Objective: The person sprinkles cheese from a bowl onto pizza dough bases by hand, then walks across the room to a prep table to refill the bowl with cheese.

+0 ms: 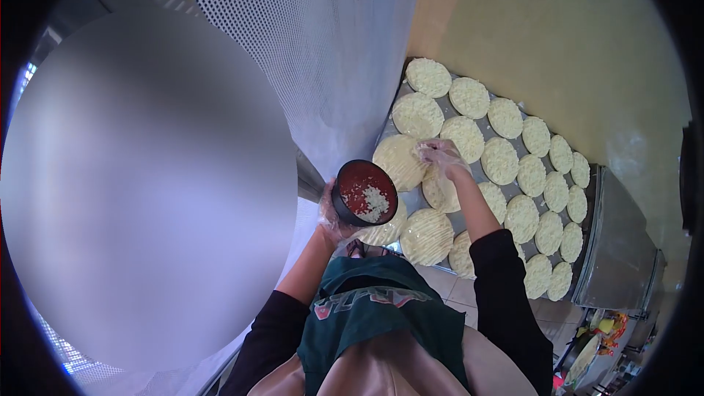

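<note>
My left hand (331, 221), in a clear plastic glove, is wrapped round the side of a bowl (342, 214), black outside and red inside. White crumbs (375, 204) lie in a small heap in the bowl, with bits stuck to its wall. My right hand (443, 154), gloved too, is over a pale round flatbread-like disc (400, 163) with a ridged, glossy top. Its fingers are pinched together, and small whitish bits show at the tips. Another ridged disc (427, 237) lies nearer my body. Many discs farther right, such as one disc (501, 161), are covered with white crumbs.
The discs lie in rows on a dark metal surface (478, 170), close together. A large blurred pale rounded object (147, 191) fills the left side. White perforated sheeting (293, 37) hangs behind it. At the right stand a metal cabinet (620, 242) and a tan wall (557, 44).
</note>
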Demonstrator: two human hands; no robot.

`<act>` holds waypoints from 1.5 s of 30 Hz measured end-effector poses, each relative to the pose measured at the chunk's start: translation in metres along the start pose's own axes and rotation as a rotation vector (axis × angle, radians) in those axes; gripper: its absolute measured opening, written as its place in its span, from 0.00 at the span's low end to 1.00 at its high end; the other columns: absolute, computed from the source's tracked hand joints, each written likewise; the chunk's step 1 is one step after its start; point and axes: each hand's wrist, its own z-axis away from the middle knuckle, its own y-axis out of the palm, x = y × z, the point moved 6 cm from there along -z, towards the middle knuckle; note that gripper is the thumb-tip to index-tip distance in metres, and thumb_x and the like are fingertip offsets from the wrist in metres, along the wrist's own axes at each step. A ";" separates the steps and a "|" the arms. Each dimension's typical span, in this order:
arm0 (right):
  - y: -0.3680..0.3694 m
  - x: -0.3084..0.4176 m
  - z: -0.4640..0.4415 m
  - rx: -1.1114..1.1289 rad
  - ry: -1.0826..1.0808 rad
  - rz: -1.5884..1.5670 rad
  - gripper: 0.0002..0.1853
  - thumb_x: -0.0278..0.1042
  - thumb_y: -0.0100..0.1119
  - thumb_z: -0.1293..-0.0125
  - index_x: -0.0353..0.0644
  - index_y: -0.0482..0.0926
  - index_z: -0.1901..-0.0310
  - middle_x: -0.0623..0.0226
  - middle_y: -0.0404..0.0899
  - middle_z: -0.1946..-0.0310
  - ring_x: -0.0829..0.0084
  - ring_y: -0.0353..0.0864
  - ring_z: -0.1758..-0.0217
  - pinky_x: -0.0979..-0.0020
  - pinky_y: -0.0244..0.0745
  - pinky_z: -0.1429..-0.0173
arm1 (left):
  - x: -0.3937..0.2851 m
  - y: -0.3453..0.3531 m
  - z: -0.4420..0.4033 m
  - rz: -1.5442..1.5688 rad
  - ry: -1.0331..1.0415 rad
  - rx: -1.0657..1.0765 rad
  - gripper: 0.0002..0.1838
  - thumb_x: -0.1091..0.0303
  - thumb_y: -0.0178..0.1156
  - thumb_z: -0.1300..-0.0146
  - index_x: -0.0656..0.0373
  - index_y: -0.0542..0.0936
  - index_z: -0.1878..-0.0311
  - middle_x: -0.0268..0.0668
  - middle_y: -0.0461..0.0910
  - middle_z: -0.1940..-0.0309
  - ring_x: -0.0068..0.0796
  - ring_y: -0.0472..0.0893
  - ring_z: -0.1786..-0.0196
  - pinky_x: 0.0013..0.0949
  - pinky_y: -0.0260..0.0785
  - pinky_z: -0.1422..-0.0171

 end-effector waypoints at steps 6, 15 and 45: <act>0.006 0.018 -0.033 -0.208 -0.376 0.629 0.11 0.36 0.53 0.43 0.45 0.83 0.63 0.61 0.81 0.70 0.70 0.80 0.68 0.70 0.74 0.62 | -0.006 -0.005 0.004 0.021 -0.003 -0.035 0.39 0.33 0.48 0.45 0.48 0.64 0.36 0.44 0.66 0.38 0.50 0.66 0.37 0.64 0.57 0.38; 0.039 0.010 -0.072 -0.003 -0.499 0.506 0.08 0.25 0.51 0.40 0.38 0.81 0.64 0.63 0.79 0.73 0.77 0.76 0.71 0.72 0.71 0.67 | -0.022 -0.009 0.006 0.014 0.000 -0.067 0.38 0.33 0.47 0.44 0.48 0.64 0.36 0.43 0.66 0.39 0.50 0.66 0.37 0.63 0.56 0.37; 0.038 0.007 -0.010 -0.001 -0.348 0.629 0.08 0.30 0.54 0.46 0.40 0.79 0.65 0.55 0.79 0.70 0.60 0.79 0.66 0.67 0.72 0.60 | -0.026 -0.009 0.003 0.023 0.039 0.024 0.38 0.34 0.47 0.43 0.51 0.64 0.36 0.44 0.66 0.38 0.50 0.65 0.36 0.63 0.52 0.35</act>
